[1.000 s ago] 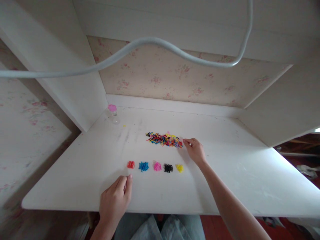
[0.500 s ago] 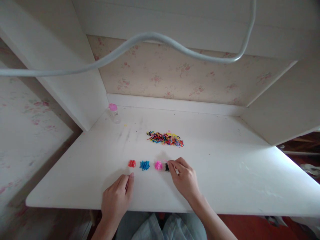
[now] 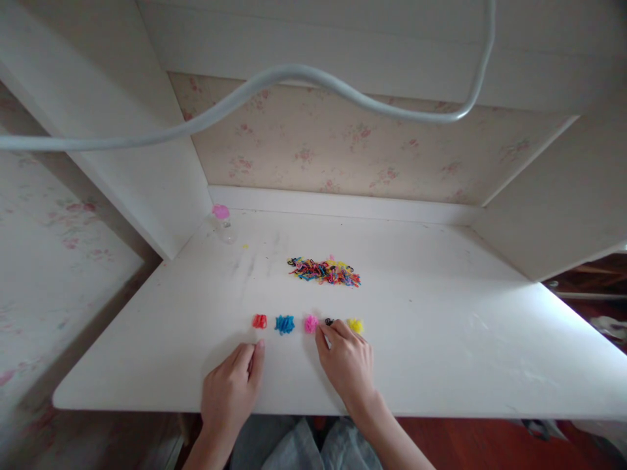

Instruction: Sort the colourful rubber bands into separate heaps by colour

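My right hand is pinched, thumb and forefinger meeting at the right edge of a small pink pile of rubber bands. Whatever lies between those fingertips is too small to make out. Part of a black pile shows behind its knuckles, and a yellow pile sits just to the right. My left hand rests closed near the desk's front, its thumb against the curled fingers; their inside is hidden. Above its thumb lie a red pile and a blue pile.
A long mixed heap of coloured rubber bands lies farther back on the white desk. At the back left stands a clear bottle with a pink top. A pale cable crosses the upper view.
My right hand has moved left, from the black pile to the pink one, uncovering the yellow pile. My left hand has stayed nearly still.
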Tool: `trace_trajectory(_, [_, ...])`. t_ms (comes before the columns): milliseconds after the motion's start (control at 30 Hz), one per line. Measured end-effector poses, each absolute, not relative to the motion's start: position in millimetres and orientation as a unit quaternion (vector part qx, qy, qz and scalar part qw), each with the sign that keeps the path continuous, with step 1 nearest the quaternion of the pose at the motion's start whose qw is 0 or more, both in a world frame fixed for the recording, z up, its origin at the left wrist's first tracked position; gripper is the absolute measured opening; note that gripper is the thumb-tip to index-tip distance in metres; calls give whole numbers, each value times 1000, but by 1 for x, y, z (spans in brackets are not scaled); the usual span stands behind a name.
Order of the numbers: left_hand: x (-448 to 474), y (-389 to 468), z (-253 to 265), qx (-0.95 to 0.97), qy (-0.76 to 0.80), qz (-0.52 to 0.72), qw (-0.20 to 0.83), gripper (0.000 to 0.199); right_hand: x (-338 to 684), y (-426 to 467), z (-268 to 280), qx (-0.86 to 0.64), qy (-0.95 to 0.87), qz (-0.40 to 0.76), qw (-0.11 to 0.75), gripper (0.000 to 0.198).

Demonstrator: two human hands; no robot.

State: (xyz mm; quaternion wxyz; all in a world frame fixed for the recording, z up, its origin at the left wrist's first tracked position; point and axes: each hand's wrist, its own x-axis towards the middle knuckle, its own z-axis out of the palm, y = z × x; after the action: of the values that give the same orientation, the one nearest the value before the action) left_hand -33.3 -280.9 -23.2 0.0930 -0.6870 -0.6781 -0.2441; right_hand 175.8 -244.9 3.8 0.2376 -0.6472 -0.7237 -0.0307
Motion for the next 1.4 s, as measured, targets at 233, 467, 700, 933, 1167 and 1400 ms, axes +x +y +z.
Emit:
trace_trajectory(233, [-33, -281, -23, -683, -683, -241, 93, 31, 174, -244, 4, -642, -735, -14, 217, 33])
trace_trajectory(467, [-33, -281, -22, -685, -682, -236, 99, 31, 177, -243, 5, -635, -746, -2, 201, 31])
trace_trajectory(700, [-33, -282, -24, -682, -687, -234, 95, 31, 186, -247, 3, -613, -753, -3, 240, 32])
trace_trajectory(933, [-33, -281, -24, -678, -691, -240, 72, 30, 215, -257, 2, -622, -707, 78, 327, 37])
trace_trajectory(1167, [-6, -254, 20, -737, -629, -245, -37, 28, 287, -241, -4, -710, -595, 150, 346, 52])
trace_trajectory(1400, [47, -171, 38, -780, -610, -109, -90, 21, 299, -243, -13, -705, -589, 179, 353, 51])
